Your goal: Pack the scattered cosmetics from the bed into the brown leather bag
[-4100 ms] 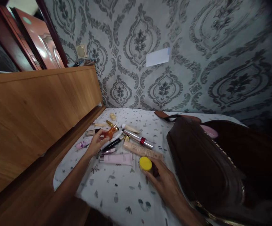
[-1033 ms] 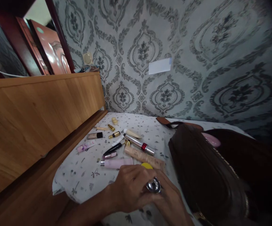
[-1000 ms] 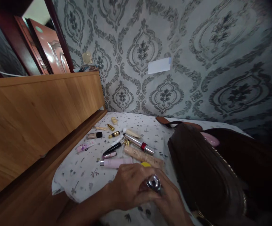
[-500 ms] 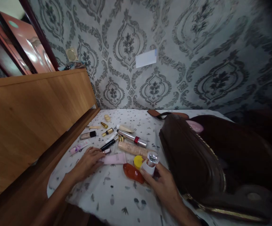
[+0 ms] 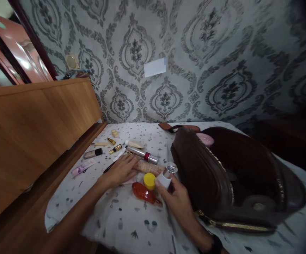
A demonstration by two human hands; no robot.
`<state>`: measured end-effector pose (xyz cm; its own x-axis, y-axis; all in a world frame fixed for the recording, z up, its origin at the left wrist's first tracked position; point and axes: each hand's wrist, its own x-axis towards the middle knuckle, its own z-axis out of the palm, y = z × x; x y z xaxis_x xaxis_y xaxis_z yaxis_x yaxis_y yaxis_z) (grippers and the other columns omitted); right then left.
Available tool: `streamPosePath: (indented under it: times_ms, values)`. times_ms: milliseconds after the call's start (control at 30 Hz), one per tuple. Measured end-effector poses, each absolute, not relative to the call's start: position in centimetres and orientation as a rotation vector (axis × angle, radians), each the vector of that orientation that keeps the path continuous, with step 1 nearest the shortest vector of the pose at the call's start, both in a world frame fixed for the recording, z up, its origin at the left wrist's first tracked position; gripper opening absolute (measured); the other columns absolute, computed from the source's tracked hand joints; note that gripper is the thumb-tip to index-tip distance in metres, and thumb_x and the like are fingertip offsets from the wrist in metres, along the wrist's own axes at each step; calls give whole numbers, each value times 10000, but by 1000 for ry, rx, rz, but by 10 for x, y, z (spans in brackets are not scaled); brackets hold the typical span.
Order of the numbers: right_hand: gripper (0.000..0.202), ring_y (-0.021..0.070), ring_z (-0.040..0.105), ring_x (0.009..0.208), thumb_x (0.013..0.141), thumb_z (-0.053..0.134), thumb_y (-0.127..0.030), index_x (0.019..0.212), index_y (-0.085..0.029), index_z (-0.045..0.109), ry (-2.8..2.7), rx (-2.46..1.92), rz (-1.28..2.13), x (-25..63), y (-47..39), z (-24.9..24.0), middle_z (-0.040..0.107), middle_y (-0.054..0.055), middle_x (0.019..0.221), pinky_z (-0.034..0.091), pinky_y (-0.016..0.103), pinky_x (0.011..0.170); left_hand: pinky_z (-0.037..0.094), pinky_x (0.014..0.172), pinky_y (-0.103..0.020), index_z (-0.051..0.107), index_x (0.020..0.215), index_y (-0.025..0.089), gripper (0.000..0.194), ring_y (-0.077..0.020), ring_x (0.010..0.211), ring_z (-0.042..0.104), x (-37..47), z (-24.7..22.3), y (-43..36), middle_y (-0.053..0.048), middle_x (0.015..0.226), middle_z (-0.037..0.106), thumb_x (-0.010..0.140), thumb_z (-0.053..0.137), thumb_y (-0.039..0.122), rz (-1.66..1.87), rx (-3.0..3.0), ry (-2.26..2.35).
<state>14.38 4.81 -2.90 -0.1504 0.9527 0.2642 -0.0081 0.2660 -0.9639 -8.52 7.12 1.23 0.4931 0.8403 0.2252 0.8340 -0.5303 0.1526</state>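
Note:
My left hand [image 5: 123, 169] lies over the cosmetics, its fingers spread at the left end of a beige tube [image 5: 148, 167] and covering most of a pink tube [image 5: 129, 181]. In my right hand [image 5: 176, 193] is a white bottle [image 5: 165, 180] with a clear, shiny cap. A yellow round lid [image 5: 149, 180] touches the right thumb area, and an orange-red bottle [image 5: 143, 192] lies just in front of it. Beyond the beige tube rests a silver tube with a red band [image 5: 141, 154].
An open brown bag [image 5: 195, 169] stands at the right with a pink object [image 5: 205, 139] in it. Small cosmetics, including a foundation bottle [image 5: 93, 153] and a purple-white tube [image 5: 83, 167], lie at the left. A wooden panel [image 5: 42, 123] borders the bed on the left.
My left hand has moved right and forward, from the pink tube's left end onto the beige tube's end. My right hand still holds the white bottle. The view has shifted slightly right.

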Motion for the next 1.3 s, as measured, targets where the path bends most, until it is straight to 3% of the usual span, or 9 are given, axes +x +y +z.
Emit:
streamPosePath:
  times_ms: [133, 400, 500, 700, 867, 967, 1067, 1133, 1300]
  values:
    - [342, 241, 700, 840, 829, 644, -450, 1021, -167, 659, -1437, -961, 1090, 144, 50, -34, 758, 101, 941, 576, 330, 735, 442, 1002, -463, 533, 1335, 256, 551, -318, 1203, 561, -84, 4, 111, -112, 1287, 625, 848, 685, 464, 335, 2687, 1455]
    - [308, 225, 693, 802, 832, 641, -435, 983, -167, 655, -1441, -968, 1092, 144, 50, -33, 751, 89, 890, 577, 311, 716, 448, 956, -425, 640, 1016, 200, 276, -288, 1098, 589, -104, 7, 118, -86, 1082, 664, 878, 652, 438, 156, 2747, 1463]
    - [314, 215, 688, 799, 834, 644, -445, 967, -162, 659, -1461, -948, 1081, 145, 50, -32, 747, 84, 901, 570, 296, 728, 390, 1069, -466, 634, 1100, 187, 324, -305, 1264, 512, -126, 6, 111, -119, 1242, 632, 870, 667, 413, 102, 2744, 1546]
    - [328, 213, 675, 795, 858, 635, -453, 1022, -170, 665, -1466, -940, 1133, 146, 48, -33, 740, 70, 915, 557, 296, 715, 314, 1174, -464, 624, 1206, 183, 358, -311, 1461, 317, -182, 6, 83, -146, 1585, 347, 870, 654, 304, 104, 2590, 1692]
    - [347, 219, 674, 799, 845, 651, -471, 1016, -169, 657, -1446, -942, 1130, 145, 48, -33, 740, 78, 926, 561, 306, 725, 386, 1099, -537, 682, 1055, 177, 210, -366, 1377, 423, -195, 23, 60, -170, 1455, 498, 885, 591, 260, 19, 2456, 1895]
    - [355, 225, 677, 810, 849, 640, -487, 1002, -167, 650, -1448, -932, 1128, 145, 47, -29, 739, 85, 934, 565, 314, 729, 415, 1067, -504, 663, 1016, 155, 192, -326, 1282, 502, -162, 33, 49, -173, 1364, 556, 934, 504, 225, 256, 2569, 1894]
    - [376, 237, 684, 858, 860, 628, -504, 1023, -166, 643, -1452, -934, 1116, 146, 47, -27, 738, 90, 942, 565, 318, 755, 445, 1041, -391, 608, 1149, 198, 222, -233, 1205, 542, -105, 34, 34, -112, 1272, 607, 977, 497, 285, 444, 2671, 1452]
    - [378, 238, 685, 870, 870, 621, -502, 1043, -166, 639, -1460, -934, 1082, 147, 49, -29, 736, 89, 933, 563, 318, 765, 439, 1034, -401, 562, 1245, 227, 340, -248, 1199, 532, -71, 30, 25, -98, 1268, 606, 937, 596, 366, 311, 2727, 1220]
    - [345, 211, 669, 775, 890, 608, -490, 1005, -166, 636, -1502, -955, 1008, 149, 51, -35, 730, 75, 874, 551, 281, 681, 454, 936, -411, 496, 1332, 199, 418, -254, 1034, 576, -53, 17, 14, -91, 1115, 646, 942, 601, 307, 84, 2789, 1310]
